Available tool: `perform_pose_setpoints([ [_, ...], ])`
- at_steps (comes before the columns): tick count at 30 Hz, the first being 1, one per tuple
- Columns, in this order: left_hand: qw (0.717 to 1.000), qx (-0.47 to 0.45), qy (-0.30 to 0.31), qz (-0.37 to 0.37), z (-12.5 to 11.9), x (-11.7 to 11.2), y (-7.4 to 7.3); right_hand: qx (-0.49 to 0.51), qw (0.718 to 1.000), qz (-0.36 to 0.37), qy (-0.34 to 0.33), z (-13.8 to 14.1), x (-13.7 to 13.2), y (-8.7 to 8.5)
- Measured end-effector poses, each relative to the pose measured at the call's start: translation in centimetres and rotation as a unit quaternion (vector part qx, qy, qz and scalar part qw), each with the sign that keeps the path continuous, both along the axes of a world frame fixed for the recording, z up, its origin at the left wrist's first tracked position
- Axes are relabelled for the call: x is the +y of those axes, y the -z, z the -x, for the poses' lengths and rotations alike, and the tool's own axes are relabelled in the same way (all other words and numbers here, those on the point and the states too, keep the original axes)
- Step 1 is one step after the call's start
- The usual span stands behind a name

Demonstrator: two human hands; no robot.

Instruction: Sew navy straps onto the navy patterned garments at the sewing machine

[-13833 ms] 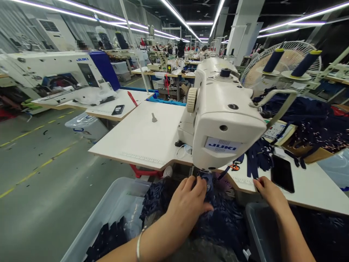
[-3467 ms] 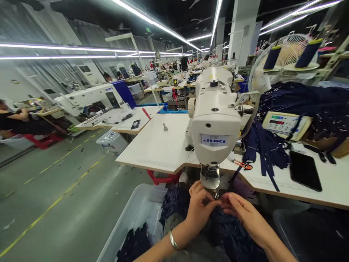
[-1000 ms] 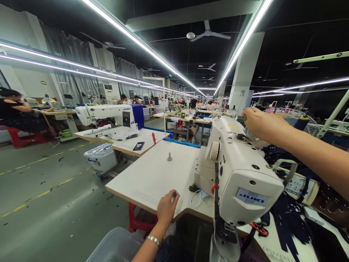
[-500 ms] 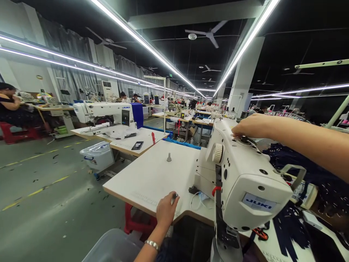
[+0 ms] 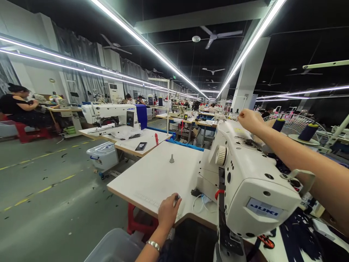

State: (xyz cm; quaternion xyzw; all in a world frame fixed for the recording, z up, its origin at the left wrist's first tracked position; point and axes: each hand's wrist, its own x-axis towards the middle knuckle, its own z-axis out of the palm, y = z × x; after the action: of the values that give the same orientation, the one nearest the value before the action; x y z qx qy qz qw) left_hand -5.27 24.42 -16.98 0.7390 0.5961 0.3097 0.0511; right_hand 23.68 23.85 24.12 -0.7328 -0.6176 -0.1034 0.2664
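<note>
My left hand [image 5: 168,210], with a metal watch band on its wrist, is closed above the front of the white table [image 5: 141,178]. Between its thumb and fingertips sits a small dark, shiny metal piece [image 5: 177,198], mostly covered by the fingers. My right hand [image 5: 249,119] reaches over the top of the white JUKI sewing machine [image 5: 253,171], its fingers pinched together. What they hold, if anything, is too small to see. Below that hand, a dark round fitting [image 5: 248,143] is set into the machine's top.
A grey peg [image 5: 171,158] stands up from the table. Dark thread cones [image 5: 307,131] and a fan guard [image 5: 294,122] are at the right. Dark straps [image 5: 296,233] and orange-handled snips [image 5: 265,241] lie beside the machine. Another person [image 5: 20,105] sits far left.
My right hand has lifted away from the round fitting on the machine's top. The view has shifted a little, bringing the thread cones into sight. My left hand keeps its grip.
</note>
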Motion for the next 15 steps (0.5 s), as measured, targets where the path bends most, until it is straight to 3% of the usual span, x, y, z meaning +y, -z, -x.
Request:
perform_pose_setpoints([
  [2,1.0,-0.001,0.0,-0.001,0.0,0.0,0.0,-0.09,0.995,-0.017,0.038,0.3,-2.6,-0.4],
  [4,1.0,-0.003,-0.002,-0.001,0.0,0.0,0.0,-0.131,0.991,0.009,0.018,0.8,-5.8,-0.7],
  [6,1.0,-0.003,-0.003,-0.001,-0.1,0.0,0.0,-0.175,0.98,0.086,-0.043,1.0,-8.9,-0.8],
  [8,1.0,-0.003,-0.003,0.0,-0.2,-0.1,0.0,-0.238,0.95,0.178,-0.092,0.6,-11.1,-1.0],
  [10,1.0,-0.001,-0.002,0.001,-0.2,-0.2,-0.1,-0.295,0.93,0.213,-0.047,-0.1,-11.9,-1.1],
  [13,1.0,0.004,-0.003,0.001,-0.2,-0.3,-0.2,-0.327,0.928,0.162,0.069,-0.6,-10.8,-1.1],
  [15,1.0,0.008,-0.003,-0.001,-0.2,-0.4,-0.2,-0.326,0.937,0.114,0.062,-0.2,-9.7,-0.9],
])
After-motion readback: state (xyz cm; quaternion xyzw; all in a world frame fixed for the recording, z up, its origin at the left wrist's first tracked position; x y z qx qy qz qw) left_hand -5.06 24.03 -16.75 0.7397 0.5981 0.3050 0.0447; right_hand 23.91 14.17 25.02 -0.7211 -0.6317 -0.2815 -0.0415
